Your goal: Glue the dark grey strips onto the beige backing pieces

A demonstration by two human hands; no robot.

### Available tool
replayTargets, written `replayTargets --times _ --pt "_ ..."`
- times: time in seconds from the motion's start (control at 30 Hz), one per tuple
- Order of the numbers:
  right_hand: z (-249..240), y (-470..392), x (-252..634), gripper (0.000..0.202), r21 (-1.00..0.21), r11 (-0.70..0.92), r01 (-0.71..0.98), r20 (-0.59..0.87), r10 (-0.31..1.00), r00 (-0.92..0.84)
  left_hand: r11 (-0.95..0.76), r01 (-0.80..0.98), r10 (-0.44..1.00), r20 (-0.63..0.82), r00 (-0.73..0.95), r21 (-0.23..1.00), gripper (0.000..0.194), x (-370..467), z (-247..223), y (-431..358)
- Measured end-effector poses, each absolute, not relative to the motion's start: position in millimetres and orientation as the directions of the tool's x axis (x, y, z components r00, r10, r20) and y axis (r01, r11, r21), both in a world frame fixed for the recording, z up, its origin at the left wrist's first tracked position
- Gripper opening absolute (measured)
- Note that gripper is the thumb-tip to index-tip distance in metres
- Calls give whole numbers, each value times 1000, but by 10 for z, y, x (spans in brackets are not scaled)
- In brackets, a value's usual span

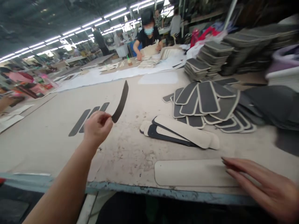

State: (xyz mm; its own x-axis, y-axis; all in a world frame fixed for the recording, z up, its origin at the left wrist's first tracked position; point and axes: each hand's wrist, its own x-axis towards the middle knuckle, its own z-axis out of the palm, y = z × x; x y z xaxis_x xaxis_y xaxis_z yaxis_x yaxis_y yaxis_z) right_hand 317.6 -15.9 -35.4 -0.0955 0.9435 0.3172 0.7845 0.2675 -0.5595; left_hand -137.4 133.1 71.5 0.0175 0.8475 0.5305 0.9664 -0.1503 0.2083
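My left hand pinches the lower end of a dark curved strip, which stands up off the table. Beneath and behind that hand lie several dark strips side by side. At the front edge a long beige piece with rounded corners lies flat. My right hand is over its right end, thumb and fingers a little apart, with nothing visible between them. Beyond that piece, beige and black pieces overlap in a small fanned pile.
Dark panels with light borders are heaped at the right, with taller stacks behind. Dark sheets lie at far right. Across the table a masked person handles beige pieces. Another person's arm shows at far left.
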Motion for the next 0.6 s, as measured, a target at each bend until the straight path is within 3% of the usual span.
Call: replayTargets --times 0.1,0.2,0.3,0.4,0.6 --pt "-139 -102 3121 33 -653 234 720 274 960 -63 -375 753 886 448 120 540 8 -1067 929 767" --pt "-52 -62 3071 38 -835 89 543 152 986 71 -418 523 907 306 289 743 5 -790 1052 353" --pt "-43 -41 3044 47 -973 -57 222 -29 991 130 -389 402 870 187 456 829 9 -531 1105 122" --pt "-26 -30 3046 49 -990 -139 -2 -139 987 85 -318 321 836 104 539 892 19 -307 1087 15" --pt "62 -53 3165 38 -983 -181 8 -180 981 67 -184 178 829 56 556 967 18 -65 847 -13"
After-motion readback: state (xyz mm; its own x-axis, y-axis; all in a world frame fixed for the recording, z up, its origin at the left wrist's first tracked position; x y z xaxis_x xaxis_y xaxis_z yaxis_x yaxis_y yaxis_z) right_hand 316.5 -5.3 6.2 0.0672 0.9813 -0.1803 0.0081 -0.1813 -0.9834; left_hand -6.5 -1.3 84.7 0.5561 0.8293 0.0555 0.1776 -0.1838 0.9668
